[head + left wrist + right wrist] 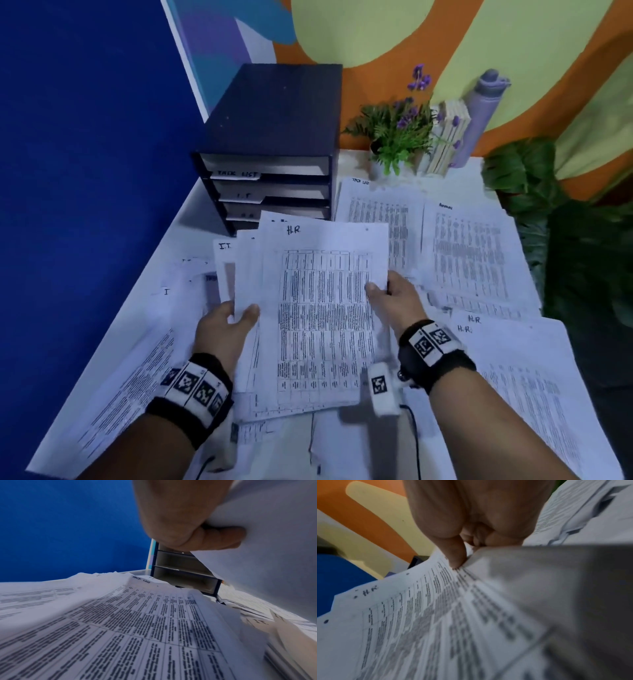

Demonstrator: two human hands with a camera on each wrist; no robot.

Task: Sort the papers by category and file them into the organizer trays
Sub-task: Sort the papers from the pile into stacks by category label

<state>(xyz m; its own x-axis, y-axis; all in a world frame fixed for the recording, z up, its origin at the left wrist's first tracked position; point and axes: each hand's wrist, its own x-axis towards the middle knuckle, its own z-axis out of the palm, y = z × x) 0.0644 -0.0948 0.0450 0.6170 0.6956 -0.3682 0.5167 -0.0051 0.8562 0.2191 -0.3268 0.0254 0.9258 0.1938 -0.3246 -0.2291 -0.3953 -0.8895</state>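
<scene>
One dark organizer [274, 144] stands on the counter [191, 219], showing four trays. Two hands hold one fanned bunch of papers [318, 308]. Two wristbands carry markers. One potted plant [394, 137] stands behind. Loose sheets are too overlapped to count.

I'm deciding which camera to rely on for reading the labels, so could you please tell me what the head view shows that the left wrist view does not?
Only the head view shows the right hand pinching the H.R. sheet, the organizer's TASK LIST label, and the potted plant. Only the left wrist view shows the underside of the left hand's curled fingers gripping the held stack, and the printed sheet lying beneath on the table. Both show the left hand, the dark organizer with its trays, and the blue wall.
</scene>
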